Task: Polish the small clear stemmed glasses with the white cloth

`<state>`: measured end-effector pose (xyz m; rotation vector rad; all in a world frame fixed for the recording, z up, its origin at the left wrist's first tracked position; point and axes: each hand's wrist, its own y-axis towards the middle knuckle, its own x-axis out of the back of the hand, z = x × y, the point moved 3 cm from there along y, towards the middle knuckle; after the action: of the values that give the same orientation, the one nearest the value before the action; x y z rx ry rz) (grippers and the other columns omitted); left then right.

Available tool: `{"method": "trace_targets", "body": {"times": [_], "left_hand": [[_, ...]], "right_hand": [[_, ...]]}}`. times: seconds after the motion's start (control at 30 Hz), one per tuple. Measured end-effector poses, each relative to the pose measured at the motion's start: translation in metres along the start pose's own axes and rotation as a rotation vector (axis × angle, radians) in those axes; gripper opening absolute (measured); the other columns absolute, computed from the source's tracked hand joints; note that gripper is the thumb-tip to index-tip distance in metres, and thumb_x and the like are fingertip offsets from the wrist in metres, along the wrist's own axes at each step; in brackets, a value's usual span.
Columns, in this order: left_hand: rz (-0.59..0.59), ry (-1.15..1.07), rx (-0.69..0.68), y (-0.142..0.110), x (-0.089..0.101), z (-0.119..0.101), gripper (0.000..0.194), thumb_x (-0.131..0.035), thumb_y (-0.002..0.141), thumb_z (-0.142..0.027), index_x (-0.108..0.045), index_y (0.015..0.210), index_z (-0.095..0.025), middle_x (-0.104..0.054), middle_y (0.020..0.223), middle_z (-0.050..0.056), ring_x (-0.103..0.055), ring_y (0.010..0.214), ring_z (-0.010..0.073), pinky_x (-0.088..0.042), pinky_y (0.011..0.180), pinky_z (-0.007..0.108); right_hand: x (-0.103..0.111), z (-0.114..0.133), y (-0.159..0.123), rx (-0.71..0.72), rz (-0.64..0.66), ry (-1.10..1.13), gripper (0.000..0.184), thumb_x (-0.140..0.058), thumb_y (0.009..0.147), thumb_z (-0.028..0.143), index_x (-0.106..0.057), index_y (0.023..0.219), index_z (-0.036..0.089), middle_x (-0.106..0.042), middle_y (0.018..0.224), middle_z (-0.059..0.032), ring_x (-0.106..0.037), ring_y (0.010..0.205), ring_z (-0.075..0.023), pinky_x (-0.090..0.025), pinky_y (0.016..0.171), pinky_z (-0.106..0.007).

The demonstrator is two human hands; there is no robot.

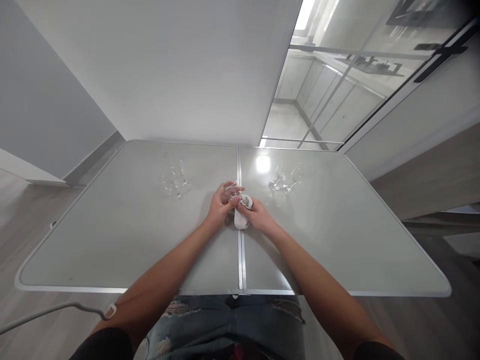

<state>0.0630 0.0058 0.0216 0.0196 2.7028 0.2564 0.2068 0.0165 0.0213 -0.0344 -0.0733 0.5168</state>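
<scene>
Over the middle seam of the table, my left hand is closed around a clear stemmed glass. Much of that glass is hidden by my fingers. My right hand grips a bunched white cloth right beside it, and the cloth touches the glass. On the left half of the table, several clear stemmed glasses stand close together. Two more stemmed glasses are on the right half, beyond my right hand.
The pale folding table has a metal rim and a metal seam down its middle. A white wall rises behind it. At the back right is a glass-paned door. A grey cable reaches my left forearm.
</scene>
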Motion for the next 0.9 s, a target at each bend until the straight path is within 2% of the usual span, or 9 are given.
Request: {"method": "trace_targets", "body": {"times": [0.2, 0.3, 0.43, 0.5, 0.57, 0.67, 0.73, 0.8, 0.9], "left_hand": [[0.033, -0.134, 0.04, -0.005, -0.004, 0.003, 0.059, -0.08, 0.078, -0.049, -0.059, 0.124, -0.019, -0.066, 0.128, 0.016, -0.066, 0.101, 0.0211, -0.052, 0.09, 0.035], [-0.005, -0.081, -0.004, -0.004, -0.003, 0.007, 0.055, -0.078, 0.081, -0.049, -0.058, 0.123, -0.02, -0.067, 0.121, 0.013, -0.065, 0.102, 0.0204, -0.052, 0.09, 0.034], [-0.045, -0.003, -0.069, -0.001, -0.002, 0.007, 0.056, -0.083, 0.077, -0.042, -0.054, 0.122, -0.024, -0.065, 0.122, 0.01, -0.064, 0.108, 0.0206, -0.052, 0.088, 0.033], [-0.036, -0.023, -0.06, 0.0, -0.001, 0.005, 0.056, -0.084, 0.075, -0.043, -0.056, 0.119, -0.024, -0.065, 0.122, 0.01, -0.064, 0.108, 0.0205, -0.051, 0.09, 0.033], [-0.004, -0.082, -0.033, 0.0, 0.0, 0.003, 0.057, -0.084, 0.074, -0.048, -0.059, 0.118, -0.022, -0.066, 0.119, 0.01, -0.064, 0.106, 0.0206, -0.051, 0.091, 0.034], [0.062, -0.157, 0.046, -0.002, 0.0, 0.001, 0.06, -0.08, 0.074, -0.058, -0.063, 0.118, -0.019, -0.068, 0.116, 0.012, -0.066, 0.099, 0.0214, -0.052, 0.089, 0.035], [0.07, -0.163, 0.077, -0.003, 0.0, 0.001, 0.061, -0.076, 0.076, -0.061, -0.065, 0.118, -0.018, -0.068, 0.116, 0.013, -0.066, 0.097, 0.0222, -0.053, 0.087, 0.036], [0.028, -0.135, 0.059, -0.001, 0.001, 0.003, 0.059, -0.077, 0.077, -0.059, -0.064, 0.118, -0.019, -0.068, 0.117, 0.013, -0.066, 0.099, 0.0225, -0.052, 0.089, 0.036], [-0.046, -0.081, -0.006, 0.002, 0.003, 0.004, 0.055, -0.083, 0.074, -0.049, -0.061, 0.117, -0.022, -0.067, 0.12, 0.012, -0.065, 0.106, 0.022, -0.049, 0.096, 0.037]], "right_hand": [[-0.004, 0.005, -0.007, -0.191, 0.146, 0.344, 0.041, -0.073, 0.081, 0.056, -0.061, 0.095, 0.019, -0.062, 0.083, -0.0023, -0.057, 0.073, -0.0159, -0.045, 0.07, -0.029], [-0.001, 0.007, -0.005, -0.085, 0.11, 0.054, 0.035, -0.066, 0.086, 0.053, -0.06, 0.095, 0.02, -0.062, 0.08, -0.0028, -0.056, 0.071, -0.0179, -0.044, 0.069, -0.031], [0.004, 0.011, -0.001, 0.247, -0.175, -0.629, 0.019, -0.057, 0.086, 0.029, -0.062, 0.1, 0.017, -0.066, 0.092, -0.0107, -0.056, 0.09, -0.0258, -0.042, 0.086, -0.039], [0.003, 0.012, -0.001, 0.287, -0.213, -0.684, 0.017, -0.056, 0.085, 0.027, -0.062, 0.097, 0.017, -0.066, 0.094, -0.0117, -0.056, 0.094, -0.0269, -0.041, 0.088, -0.04], [0.002, 0.01, -0.002, 0.193, -0.121, -0.457, 0.019, -0.058, 0.088, 0.037, -0.06, 0.091, 0.018, -0.066, 0.086, -0.0081, -0.058, 0.085, -0.0238, -0.044, 0.08, -0.036], [-0.004, 0.006, -0.004, -0.054, 0.18, 0.088, 0.038, -0.058, 0.09, 0.057, -0.057, 0.09, 0.019, -0.064, 0.078, -0.0042, -0.062, 0.072, -0.0205, -0.047, 0.067, -0.032], [-0.006, 0.005, -0.005, -0.132, 0.284, 0.248, 0.042, -0.056, 0.09, 0.061, -0.056, 0.092, 0.019, -0.065, 0.078, -0.0048, -0.065, 0.072, -0.0214, -0.049, 0.066, -0.033], [-0.003, 0.004, -0.003, -0.082, 0.187, 0.095, 0.038, -0.059, 0.089, 0.057, -0.057, 0.09, 0.019, -0.064, 0.078, -0.0051, -0.063, 0.074, -0.0218, -0.049, 0.068, -0.033], [0.005, 0.008, 0.0, 0.114, -0.14, -0.385, 0.025, -0.065, 0.084, 0.044, -0.057, 0.083, 0.02, -0.063, 0.08, -0.0064, -0.059, 0.084, -0.0237, -0.046, 0.076, -0.034]]}}
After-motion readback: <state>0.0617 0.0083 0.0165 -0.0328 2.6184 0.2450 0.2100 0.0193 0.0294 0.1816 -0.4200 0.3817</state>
